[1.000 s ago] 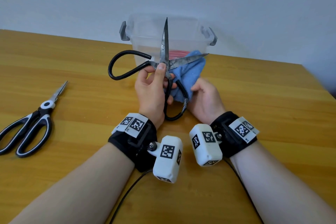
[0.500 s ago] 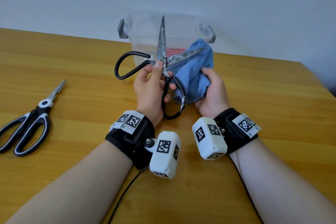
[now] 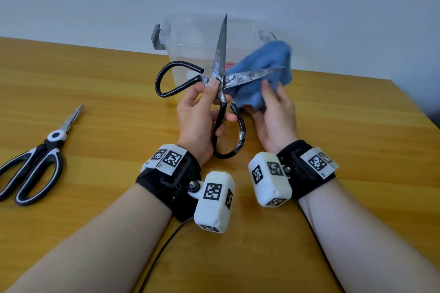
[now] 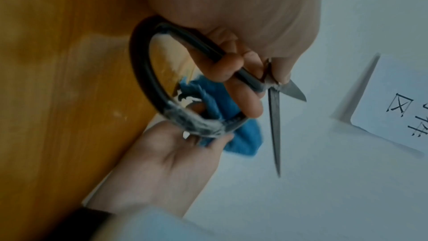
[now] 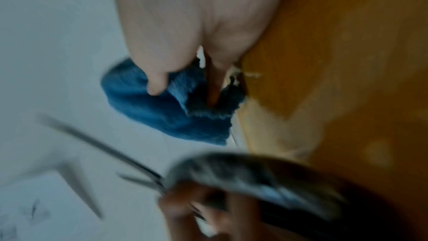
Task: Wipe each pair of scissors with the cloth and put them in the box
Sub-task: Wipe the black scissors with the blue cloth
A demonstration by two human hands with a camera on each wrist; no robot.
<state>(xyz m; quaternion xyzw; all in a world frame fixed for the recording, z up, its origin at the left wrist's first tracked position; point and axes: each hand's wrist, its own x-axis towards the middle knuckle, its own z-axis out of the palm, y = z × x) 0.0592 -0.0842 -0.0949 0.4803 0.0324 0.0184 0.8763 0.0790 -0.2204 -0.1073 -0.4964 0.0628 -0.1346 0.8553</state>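
You are in the wiping step: your left hand (image 3: 200, 114) holds the old black-handled scissors (image 3: 220, 83) up at the centre of the frame, thumb pressed at the pivot and fingers curled round the lower handle loop, with the blades spread wide, one pointing up and one out to the right. Your right hand (image 3: 273, 112) grips the bunched blue cloth (image 3: 264, 71), which sits behind and under the right-pointing blade; whether it touches the metal you cannot tell from here, and the right wrist view is too blurred to settle it. Both wrists are raised above the tabletop (image 3: 345, 138), palms turned toward each other.

The next move, by my reading, calls for drawing the cloth along that blade from pivot to tip, keeping your fingers behind the edge. The clear box (image 3: 190, 38) waits just behind the scissors at upper centre. A second pair, the black-and-white scissors (image 3: 35, 164), lies at the left edge of the frame.
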